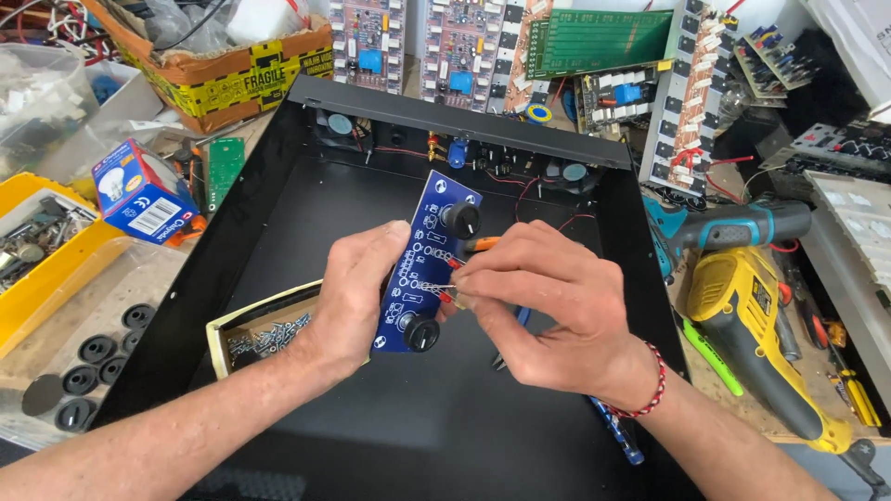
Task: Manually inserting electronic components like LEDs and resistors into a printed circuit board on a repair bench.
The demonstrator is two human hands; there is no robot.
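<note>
Both hands (357,297) (548,306) on blue circuit board (425,264)

- The narrow blue circuit board (422,264) has a glossy lacquered face with white print, and two matt black plastic knobs.
- The black case (306,213) looks like sheet metal with a smooth matt coat.
- At far left, the box (218,70) is rough brown cardboard with glossy yellow tape.
- The left tray (56,278) is smooth yellow plastic.
- At right, the power tool (752,325) has a shiny yellow plastic shell.
- The right wrist wears a woven cord bracelet (654,394).
</note>
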